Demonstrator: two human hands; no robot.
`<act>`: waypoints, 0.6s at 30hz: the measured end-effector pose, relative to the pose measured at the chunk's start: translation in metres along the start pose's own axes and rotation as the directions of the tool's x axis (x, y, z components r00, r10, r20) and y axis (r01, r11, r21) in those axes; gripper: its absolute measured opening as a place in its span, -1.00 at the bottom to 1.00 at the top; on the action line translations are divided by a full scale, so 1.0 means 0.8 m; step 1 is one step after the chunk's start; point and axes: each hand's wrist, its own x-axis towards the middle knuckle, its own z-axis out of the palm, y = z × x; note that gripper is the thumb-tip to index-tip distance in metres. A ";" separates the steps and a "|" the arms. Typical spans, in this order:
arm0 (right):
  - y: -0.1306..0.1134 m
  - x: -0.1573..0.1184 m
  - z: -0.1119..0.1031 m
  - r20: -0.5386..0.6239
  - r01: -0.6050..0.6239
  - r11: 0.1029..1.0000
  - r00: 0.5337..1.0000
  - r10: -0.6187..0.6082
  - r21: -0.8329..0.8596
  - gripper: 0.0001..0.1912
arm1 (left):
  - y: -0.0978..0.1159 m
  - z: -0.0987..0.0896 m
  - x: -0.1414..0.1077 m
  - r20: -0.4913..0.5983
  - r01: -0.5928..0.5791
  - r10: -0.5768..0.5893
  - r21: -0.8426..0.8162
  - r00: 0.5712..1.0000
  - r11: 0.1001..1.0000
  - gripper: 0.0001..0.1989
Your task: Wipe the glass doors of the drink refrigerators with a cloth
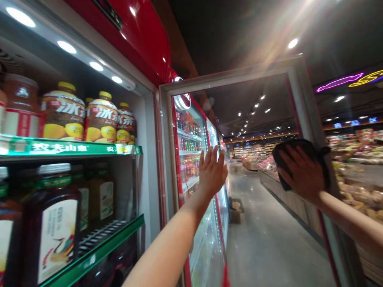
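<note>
A shop aisle (254,231) stretched beyond the open glass door (233,75)! My left hand (212,171) was empty, fingers spread; my right (302,171) lay flat over a dark pad (283,153) by the door's outer edge. Uneven pressure risked swinging the door, slipping the pad.

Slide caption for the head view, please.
Left hand raised by an open cooler door, right hand spread over a dark pad, beside shelves of bottles.

Has bottles (101,121) along the upper shelf (68,147), more on the lower shelf (98,252), door (239,77) at right edge of cooler (148,131).
</note>
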 end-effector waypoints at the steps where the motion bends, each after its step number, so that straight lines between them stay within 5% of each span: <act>1: -0.007 0.023 0.001 -0.033 -0.111 0.994 0.993 0.111 -0.018 -0.38 | -0.006 0.001 -0.010 -0.008 0.014 -0.014 0.011 1.000 1.000 -0.47; 3: -0.041 0.070 0.005 -0.074 -0.255 0.967 0.965 0.253 -0.018 -0.34 | -0.012 0.004 -0.026 -0.025 0.073 -0.072 0.027 0.997 0.997 -0.43; 5: -0.087 0.098 0.009 -0.050 -0.223 0.975 0.973 0.223 0.010 -0.35 | -0.014 0.008 -0.040 -0.016 0.127 -0.127 0.035 0.992 0.991 -0.38; 8: -0.133 0.078 0.009 0.051 0.084 0.991 0.995 -0.089 0.106 -0.41 | -0.015 0.010 -0.065 0.049 0.147 -0.148 0.039 0.988 0.988 -0.32; 10: -0.132 0.042 0.006 0.103 0.341 0.919 0.925 -0.365 0.195 -0.43 | -0.020 0.007 -0.087 0.088 0.129 -0.133 0.049 0.987 0.990 -0.28; 12: -0.112 0.017 0.004 0.116 0.444 0.866 0.871 -0.477 0.232 -0.44 | -0.028 0.001 -0.111 0.114 0.104 -0.111 0.063 0.987 0.993 -0.26; 14: -0.094 0.021 0.006 0.093 0.317 0.930 0.937 -0.338 0.189 -0.43 | -0.037 -0.006 -0.134 0.131 0.082 -0.091 0.073 0.987 0.994 -0.25; 16: -0.095 0.050 0.011 0.039 0.041 0.991 0.998 -0.047 0.130 -0.40 | -0.043 -0.010 -0.150 0.136 0.081 -0.091 0.079 0.986 0.994 -0.23; 18: -0.123 0.085 0.016 0.008 -0.151 0.982 0.988 0.151 0.115 -0.38 | -0.042 -0.011 -0.158 0.129 0.093 -0.102 0.076 0.986 0.993 -0.22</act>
